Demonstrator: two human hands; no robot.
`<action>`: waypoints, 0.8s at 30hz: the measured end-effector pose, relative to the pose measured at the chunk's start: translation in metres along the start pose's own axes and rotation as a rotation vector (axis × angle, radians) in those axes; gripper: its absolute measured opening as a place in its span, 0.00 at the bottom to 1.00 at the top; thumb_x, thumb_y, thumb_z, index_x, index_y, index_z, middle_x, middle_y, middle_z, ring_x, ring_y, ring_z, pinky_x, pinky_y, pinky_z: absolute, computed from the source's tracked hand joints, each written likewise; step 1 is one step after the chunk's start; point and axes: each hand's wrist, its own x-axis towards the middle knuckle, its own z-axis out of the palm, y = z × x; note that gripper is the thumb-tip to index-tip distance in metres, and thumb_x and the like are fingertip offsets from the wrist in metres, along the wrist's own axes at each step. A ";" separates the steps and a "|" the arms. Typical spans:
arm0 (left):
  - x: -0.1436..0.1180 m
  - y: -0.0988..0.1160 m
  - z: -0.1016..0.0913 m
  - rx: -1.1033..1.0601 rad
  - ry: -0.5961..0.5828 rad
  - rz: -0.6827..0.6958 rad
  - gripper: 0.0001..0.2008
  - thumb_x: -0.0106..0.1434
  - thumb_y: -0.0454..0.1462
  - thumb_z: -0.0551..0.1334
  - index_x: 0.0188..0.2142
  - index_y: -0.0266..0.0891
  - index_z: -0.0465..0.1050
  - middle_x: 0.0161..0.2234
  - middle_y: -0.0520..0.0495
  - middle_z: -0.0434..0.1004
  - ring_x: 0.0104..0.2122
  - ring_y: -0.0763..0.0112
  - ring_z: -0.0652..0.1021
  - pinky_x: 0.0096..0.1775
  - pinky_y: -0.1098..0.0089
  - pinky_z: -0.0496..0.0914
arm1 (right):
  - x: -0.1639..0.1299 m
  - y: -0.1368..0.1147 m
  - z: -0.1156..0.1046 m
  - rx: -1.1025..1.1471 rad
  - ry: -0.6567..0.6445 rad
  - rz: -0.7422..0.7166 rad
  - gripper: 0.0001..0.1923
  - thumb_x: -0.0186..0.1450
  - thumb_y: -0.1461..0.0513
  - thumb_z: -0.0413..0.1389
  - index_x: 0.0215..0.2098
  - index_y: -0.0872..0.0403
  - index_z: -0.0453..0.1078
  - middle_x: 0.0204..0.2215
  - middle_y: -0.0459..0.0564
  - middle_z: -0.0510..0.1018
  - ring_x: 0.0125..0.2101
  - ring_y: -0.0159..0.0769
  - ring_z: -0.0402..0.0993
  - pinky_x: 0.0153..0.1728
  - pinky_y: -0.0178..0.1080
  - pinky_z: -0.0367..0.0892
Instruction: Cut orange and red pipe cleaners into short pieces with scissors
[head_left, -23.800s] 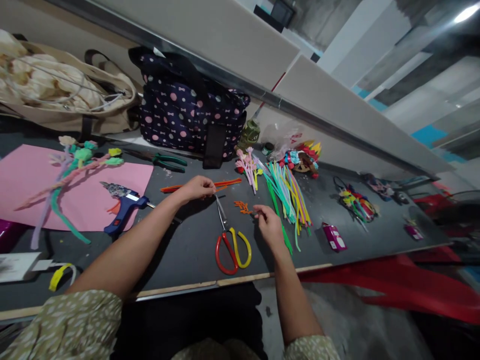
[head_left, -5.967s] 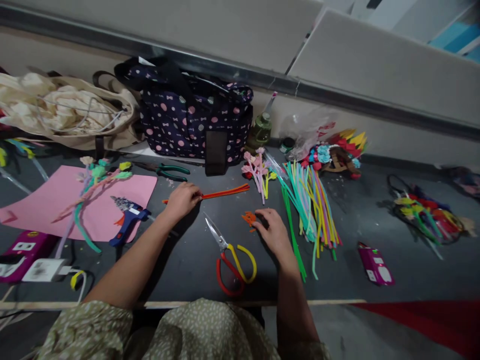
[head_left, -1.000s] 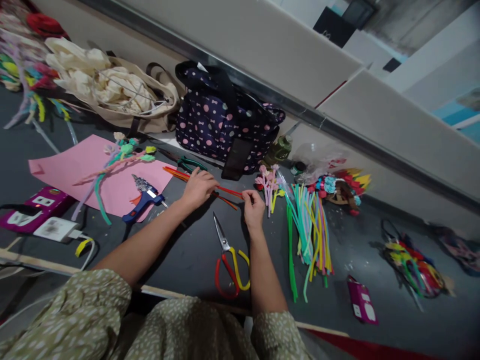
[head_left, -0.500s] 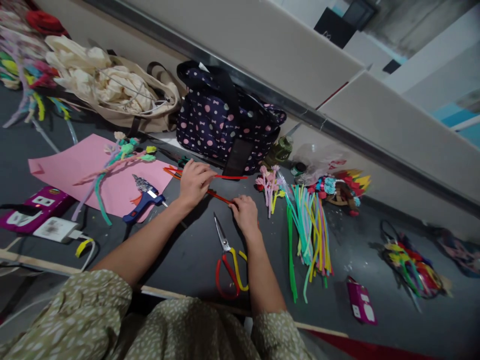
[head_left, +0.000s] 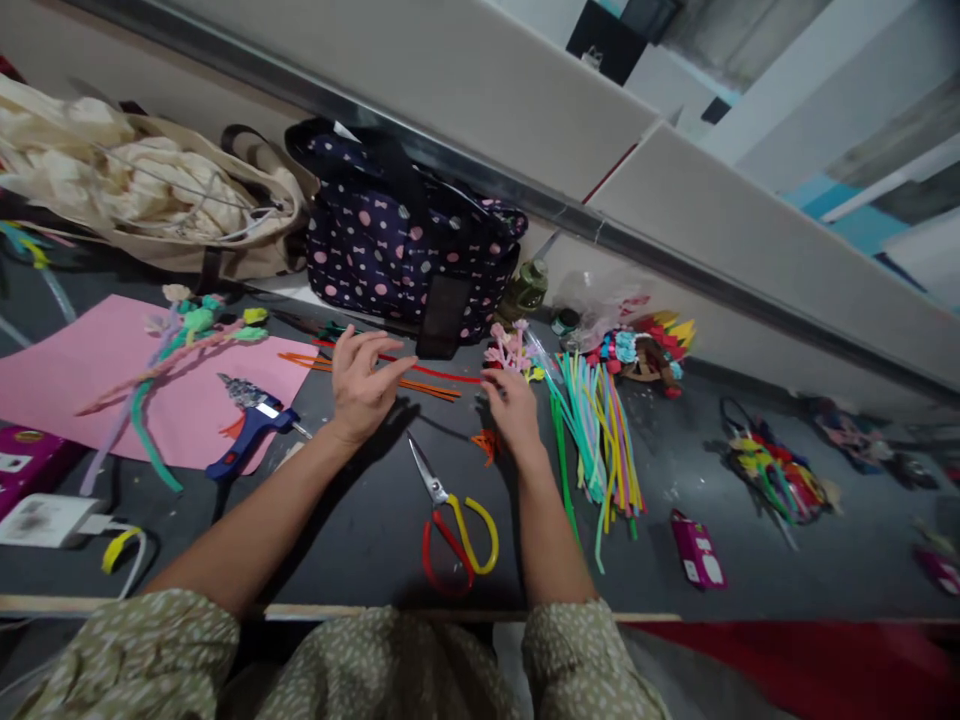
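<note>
My right hand (head_left: 516, 412) pinches the right end of a thin red pipe cleaner (head_left: 446, 376), which stretches left behind my other hand. Fingers spread, my left hand (head_left: 366, 388) is over several orange pipe cleaners (head_left: 431, 389) and grips nothing that I can see. A small curled orange piece (head_left: 486, 445) lies just beside my right wrist. Between my forearms are scissors (head_left: 436, 490) with one red and one yellow handle, blades pointing away from me. To the left, a blue glue gun (head_left: 251, 440) rests partly on a pink sheet (head_left: 60, 350).
Pipe-cleaner flowers (head_left: 199, 320) lie on the pink sheet. A bundle of coloured pipe cleaners (head_left: 600, 430) is right of my right arm. A dotted dark bag (head_left: 405, 235) and a beige bag (head_left: 262, 225) stand along the back. A purple box (head_left: 697, 550) sits near the front right.
My left hand has opened its fingers. My right hand has moved from the orange pipe cleaners to the red one's end. The orange ones now lie on the table; the view has shifted right.
</note>
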 end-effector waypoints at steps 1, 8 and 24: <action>0.001 -0.001 -0.001 -0.003 0.022 -0.009 0.08 0.64 0.35 0.62 0.39 0.49 0.79 0.43 0.49 0.77 0.50 0.61 0.73 0.59 0.46 0.60 | -0.009 0.009 -0.010 0.036 0.021 0.024 0.13 0.69 0.61 0.50 0.45 0.53 0.76 0.40 0.54 0.79 0.43 0.43 0.71 0.48 0.44 0.65; 0.005 0.003 -0.004 0.024 0.062 0.052 0.09 0.64 0.33 0.62 0.40 0.49 0.77 0.42 0.51 0.79 0.48 0.64 0.75 0.59 0.45 0.61 | -0.087 0.031 -0.020 0.033 -0.109 -0.034 0.17 0.66 0.58 0.57 0.53 0.52 0.73 0.54 0.58 0.72 0.54 0.46 0.67 0.55 0.50 0.63; -0.005 0.002 0.013 -0.157 -0.400 0.012 0.09 0.65 0.36 0.60 0.38 0.42 0.80 0.33 0.45 0.78 0.37 0.62 0.73 0.39 0.61 0.70 | -0.130 0.001 -0.034 0.067 -0.034 0.032 0.14 0.70 0.62 0.50 0.51 0.51 0.73 0.49 0.55 0.75 0.51 0.41 0.70 0.53 0.47 0.66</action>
